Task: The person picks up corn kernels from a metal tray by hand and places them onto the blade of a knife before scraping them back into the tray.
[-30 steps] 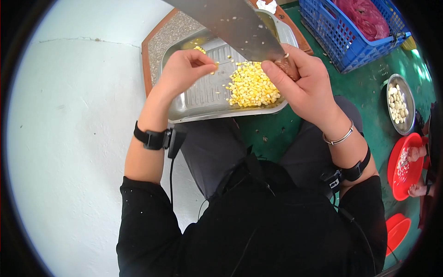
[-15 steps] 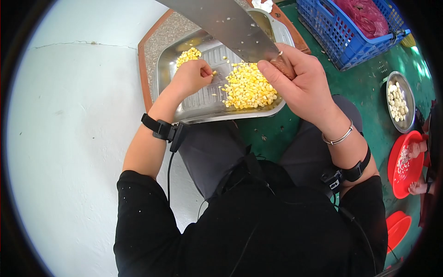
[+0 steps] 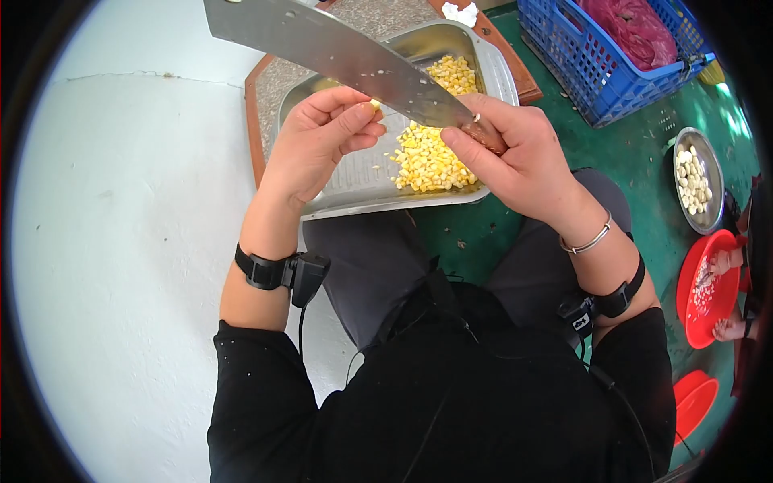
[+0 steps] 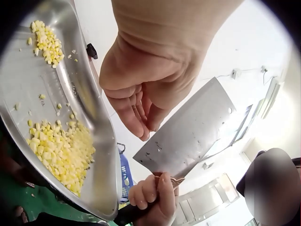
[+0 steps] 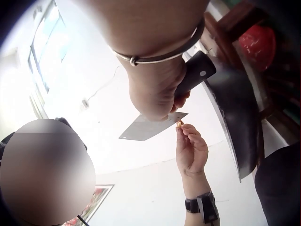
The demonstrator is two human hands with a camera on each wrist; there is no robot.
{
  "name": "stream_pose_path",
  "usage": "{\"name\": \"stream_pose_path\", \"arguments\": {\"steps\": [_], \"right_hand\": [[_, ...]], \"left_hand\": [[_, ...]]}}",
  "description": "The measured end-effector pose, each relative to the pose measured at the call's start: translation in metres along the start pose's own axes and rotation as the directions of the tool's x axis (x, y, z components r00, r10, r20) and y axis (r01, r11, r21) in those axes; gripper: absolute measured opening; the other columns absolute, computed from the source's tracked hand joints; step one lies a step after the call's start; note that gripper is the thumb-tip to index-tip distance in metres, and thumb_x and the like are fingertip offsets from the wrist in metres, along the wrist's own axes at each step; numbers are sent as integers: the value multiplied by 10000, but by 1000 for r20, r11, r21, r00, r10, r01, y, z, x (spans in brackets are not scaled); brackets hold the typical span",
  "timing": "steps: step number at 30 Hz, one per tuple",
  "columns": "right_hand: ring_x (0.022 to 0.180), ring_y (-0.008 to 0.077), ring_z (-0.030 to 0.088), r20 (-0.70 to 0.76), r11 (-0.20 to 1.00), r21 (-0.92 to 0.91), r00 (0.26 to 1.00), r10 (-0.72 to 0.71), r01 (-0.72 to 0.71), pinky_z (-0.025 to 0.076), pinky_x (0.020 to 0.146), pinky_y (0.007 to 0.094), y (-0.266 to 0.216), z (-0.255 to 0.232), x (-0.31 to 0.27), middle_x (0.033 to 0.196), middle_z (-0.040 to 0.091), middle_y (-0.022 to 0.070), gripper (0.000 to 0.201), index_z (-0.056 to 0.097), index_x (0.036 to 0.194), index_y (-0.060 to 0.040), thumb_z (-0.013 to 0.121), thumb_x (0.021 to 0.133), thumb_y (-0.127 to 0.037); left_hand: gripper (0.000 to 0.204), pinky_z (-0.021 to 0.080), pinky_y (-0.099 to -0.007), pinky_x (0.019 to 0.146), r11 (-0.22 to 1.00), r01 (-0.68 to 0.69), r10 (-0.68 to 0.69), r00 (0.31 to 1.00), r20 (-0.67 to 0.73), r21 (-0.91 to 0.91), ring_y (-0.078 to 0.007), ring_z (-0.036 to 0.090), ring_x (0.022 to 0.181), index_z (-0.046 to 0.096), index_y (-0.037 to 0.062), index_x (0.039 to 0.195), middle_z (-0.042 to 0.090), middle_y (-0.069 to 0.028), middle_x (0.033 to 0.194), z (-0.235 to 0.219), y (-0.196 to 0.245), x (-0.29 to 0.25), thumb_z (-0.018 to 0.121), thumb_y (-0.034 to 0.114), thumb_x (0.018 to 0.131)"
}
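My right hand point(image 3: 523, 157) grips a broad cleaver point(image 3: 346, 60) by its handle point(image 5: 195, 73), close to the blade. The blade is raised above a metal tray point(image 3: 358, 177) and points to the upper left. Small pale bits stick to it. Between thumb and fingertips, my left hand point(image 3: 322, 141) pinches a corn kernel point(image 3: 375, 105) right beside the blade's lower edge. A large heap of yellow corn kernels point(image 3: 431, 161) lies in the near right part of the tray. Farther back is a smaller heap point(image 3: 453, 74), and a few loose kernels point(image 4: 42, 96) are scattered between.
The tray rests on a speckled, wood-edged surface point(image 3: 362, 12) with crumpled white paper point(image 3: 460, 14) at its corner. Right of it stand a blue basket point(image 3: 564, 64) holding a pink bag point(image 3: 632, 36), a metal bowl of white pieces point(image 3: 694, 181) and a red basin point(image 3: 692, 310) with another person's hands.
My left hand dipped toward the tray, then rose to the blade with a kernel. The cleaver's blade has swung lower and left, uncovering the far heap.
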State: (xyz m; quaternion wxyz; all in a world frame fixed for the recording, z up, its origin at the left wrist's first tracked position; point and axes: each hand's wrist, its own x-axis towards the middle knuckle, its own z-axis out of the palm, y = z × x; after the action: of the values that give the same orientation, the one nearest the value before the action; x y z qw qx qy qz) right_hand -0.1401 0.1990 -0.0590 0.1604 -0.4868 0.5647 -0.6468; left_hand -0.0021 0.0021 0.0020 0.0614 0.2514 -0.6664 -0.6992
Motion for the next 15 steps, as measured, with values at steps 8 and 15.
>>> {"name": "stream_pose_path", "arguments": {"steps": [8,15], "right_hand": [[468,134,375,17,999,-25,999,-31,31,341,470,271,0,1,-2,525,382,50,225,619,1049,-18,622,845,-114],[463,142,401,32,999,-10,999,-44,44,354,468,276,1,2,-3,526,418,62,222,622,1043,-19,626,844,-117]], "left_hand": [[108,545,-257,747,999,-43,43,999,10,-3,-147,653,816,615,10,982,666,-89,918,3,-1,-3,601,70,893],[123,546,-252,712,991,-15,17,1000,-11,134,-136,643,780,630,0,960,663,-74,893,9,-1,-4,652,52,850]]}}
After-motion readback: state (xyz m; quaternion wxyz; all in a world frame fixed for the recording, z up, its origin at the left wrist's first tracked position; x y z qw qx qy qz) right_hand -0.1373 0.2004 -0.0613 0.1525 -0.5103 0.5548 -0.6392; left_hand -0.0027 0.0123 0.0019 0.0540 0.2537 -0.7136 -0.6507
